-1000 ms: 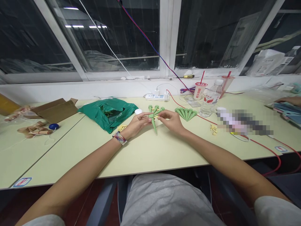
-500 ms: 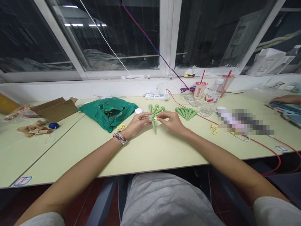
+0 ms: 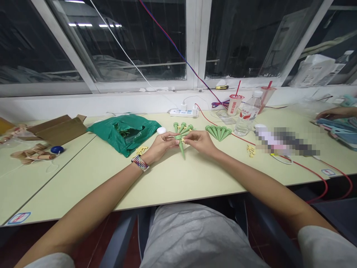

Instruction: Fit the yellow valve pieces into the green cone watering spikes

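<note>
Green plastic spike (image 3: 182,149) sits pinched at its top between both grips (left hand (image 3: 161,146), right hand (image 3: 200,143)).

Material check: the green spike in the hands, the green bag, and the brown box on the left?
Green spike: probably molded plastic, matte, with an even color. Green bag: thin plastic film, likely polyethylene, glossy with crinkled creases. Brown box: looks like matte cardboard, with folded flaps; corrugation can't be confirmed from here.

Between your left hand (image 3: 160,146) and right hand (image 3: 200,142) you have a sage-green plastic spike (image 3: 181,149) with a pale-yellow piece at its top. Your wristband (image 3: 140,163) shows multicoloured stripes, the plastic bag (image 3: 124,134) is deep green, the desk (image 3: 83,178) pale yellow-green, the cable (image 3: 306,169) red.
</note>
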